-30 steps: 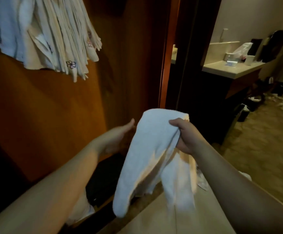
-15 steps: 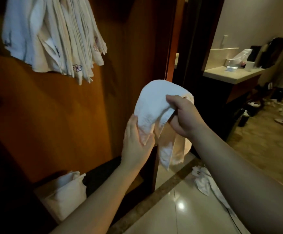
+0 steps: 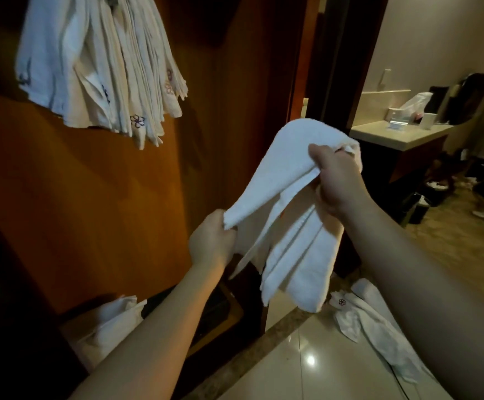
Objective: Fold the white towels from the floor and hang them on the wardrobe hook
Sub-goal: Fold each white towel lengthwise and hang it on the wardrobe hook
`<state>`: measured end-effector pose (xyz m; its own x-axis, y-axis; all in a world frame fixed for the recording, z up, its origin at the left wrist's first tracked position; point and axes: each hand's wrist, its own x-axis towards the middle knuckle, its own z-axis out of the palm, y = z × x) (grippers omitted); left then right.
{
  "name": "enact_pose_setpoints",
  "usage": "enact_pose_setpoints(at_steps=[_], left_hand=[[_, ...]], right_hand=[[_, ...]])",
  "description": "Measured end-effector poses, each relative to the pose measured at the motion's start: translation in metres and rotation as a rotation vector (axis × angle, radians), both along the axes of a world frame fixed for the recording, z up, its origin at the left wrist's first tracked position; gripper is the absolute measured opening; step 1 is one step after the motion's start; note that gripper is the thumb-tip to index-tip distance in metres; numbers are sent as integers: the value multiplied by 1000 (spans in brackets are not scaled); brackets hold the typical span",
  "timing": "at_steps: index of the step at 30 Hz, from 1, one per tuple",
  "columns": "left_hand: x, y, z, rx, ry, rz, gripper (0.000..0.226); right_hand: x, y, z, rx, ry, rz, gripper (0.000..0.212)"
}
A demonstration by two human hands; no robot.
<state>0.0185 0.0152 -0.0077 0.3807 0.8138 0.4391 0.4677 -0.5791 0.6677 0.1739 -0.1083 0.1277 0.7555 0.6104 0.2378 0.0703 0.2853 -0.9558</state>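
- Done so far, judged from the scene: a thick bunch of hung towels [image 3: 99, 70] is already up at the top left of the wardrobe panel [image 3: 91, 212]; the hook itself is hidden behind them.
- In hand: one white towel [image 3: 290, 215], held in the air in front of the wardrobe, partly folded, layers hanging loose.
- Right hand [image 3: 336, 180] grips the bunched top of the towel; left hand [image 3: 212, 243] pinches a lower corner and holds it out to the side.
- Left to do: finish this fold, hang it, then the floor towels [image 3: 373, 327] lying on the tiles at lower right.
- Versus half a second ago: the left hand has moved down and left with the corner, and the towel is spread wider between the hands.
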Motion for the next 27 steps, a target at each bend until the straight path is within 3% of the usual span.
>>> enact_pose_setpoints(at_steps=[8, 11, 13, 14, 16, 17, 18, 19, 20, 22, 27], left_hand=[[-24, 23, -33, -5, 88, 33, 9], [-40, 21, -27, 22, 60, -46, 10], [-54, 15, -17, 50, -47, -155, 16], [-64, 11, -10, 31, -190, -188, 22], [-81, -2, 2, -112, -678, -246, 26], [-82, -8, 3, -285, -899, -333, 35], [-77, -14, -3, -487, -994, -422, 52], [-68, -24, -11, -658, -942, -489, 65], [-59, -36, -20, -771, -820, -561, 62], [-48, -52, -36, -839, -647, -580, 25], [-49, -36, -38, -885, -825, -481, 15]], right_hand=[[28, -6, -13, 215, 335, -75, 24], [32, -13, -12, 254, 407, -114, 22], [32, -16, -6, 331, 474, -88, 34], [32, -18, -2, 376, 510, -77, 43], [31, -19, 7, 480, 575, -9, 49], [29, -18, 12, 524, 605, 38, 48], [27, -17, 16, 551, 628, 75, 46], [25, -15, 20, 566, 646, 95, 46], [22, -13, 23, 573, 663, 99, 47], [20, -11, 22, 551, 671, 82, 49], [27, -20, 7, 519, 672, 88, 42]])
